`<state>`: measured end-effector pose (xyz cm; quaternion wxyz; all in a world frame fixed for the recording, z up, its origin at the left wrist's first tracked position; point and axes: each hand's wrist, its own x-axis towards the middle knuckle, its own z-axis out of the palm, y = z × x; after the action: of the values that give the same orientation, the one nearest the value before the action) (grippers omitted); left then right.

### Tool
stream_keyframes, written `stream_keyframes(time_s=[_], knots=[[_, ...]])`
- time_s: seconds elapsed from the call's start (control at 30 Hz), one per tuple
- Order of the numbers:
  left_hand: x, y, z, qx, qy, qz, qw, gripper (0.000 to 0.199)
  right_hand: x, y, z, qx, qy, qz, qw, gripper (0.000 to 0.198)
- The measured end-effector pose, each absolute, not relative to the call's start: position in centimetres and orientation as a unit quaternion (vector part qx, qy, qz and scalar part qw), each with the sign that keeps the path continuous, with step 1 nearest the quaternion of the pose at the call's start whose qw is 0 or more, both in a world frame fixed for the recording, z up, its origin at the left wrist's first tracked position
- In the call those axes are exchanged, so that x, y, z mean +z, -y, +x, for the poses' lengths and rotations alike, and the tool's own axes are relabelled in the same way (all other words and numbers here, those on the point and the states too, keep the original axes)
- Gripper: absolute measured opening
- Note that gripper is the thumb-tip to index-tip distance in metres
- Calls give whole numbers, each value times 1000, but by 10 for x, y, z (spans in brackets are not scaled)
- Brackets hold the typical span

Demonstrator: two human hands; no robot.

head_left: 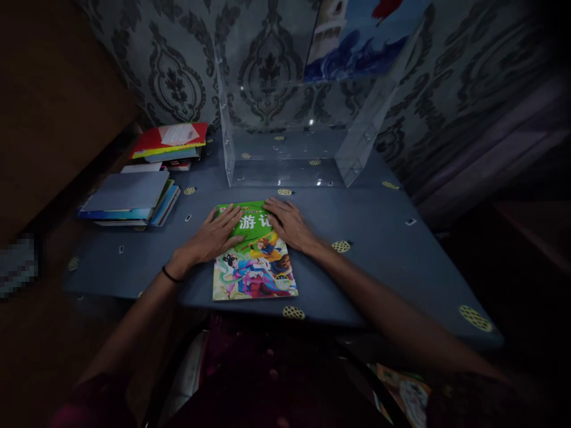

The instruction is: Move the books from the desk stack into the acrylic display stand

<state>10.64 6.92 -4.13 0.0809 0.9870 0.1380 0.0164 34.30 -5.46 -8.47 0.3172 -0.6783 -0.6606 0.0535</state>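
A picture book [256,270] with a green top and colourful cartoon figures lies closed on the table near its front edge, its cover facing up. My left hand [216,233] rests flat on the upper left of the cover, fingers stretched out. Across from it, my right hand [289,224] lies flat over the upper right corner, its fingers spread and pointing away from me. Both hands hide part of the title characters. Neither hand grips anything.
A clear acrylic shelf [285,172] stands behind the book, against the patterned wall [178,77]. To the left are two book stacks, one topped by a grey-blue cover [127,191], the other by a red one [167,139]. Pineapple prints dot the blue tablecloth [370,261].
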Motion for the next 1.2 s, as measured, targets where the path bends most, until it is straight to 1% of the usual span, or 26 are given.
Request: stream_keyframes(time_s=[0.13,0.2,0.33,0.53,0.77,1.0,1.13,1.2], knots=[[-35,-47,120,-11,-79,993,88,79,-88,53,346,58,664,-675,316,41],[-33,-32,126,-19,-48,994,91,82,-90,52,348,60,666,-672,318,41],[-32,-7,132,-19,6,995,99,80,-89,52,351,75,671,-664,321,43],[-32,16,124,-5,47,993,107,79,-83,53,350,86,672,-667,310,41],[-29,46,106,14,112,988,101,68,-83,55,349,79,671,-671,307,40],[-27,47,86,20,70,990,125,65,-78,64,341,86,663,-683,296,43],[-34,32,70,40,-18,991,123,57,-75,90,330,80,668,-687,275,48],[-40,23,63,54,-88,986,128,56,-74,107,323,75,670,-686,275,50]])
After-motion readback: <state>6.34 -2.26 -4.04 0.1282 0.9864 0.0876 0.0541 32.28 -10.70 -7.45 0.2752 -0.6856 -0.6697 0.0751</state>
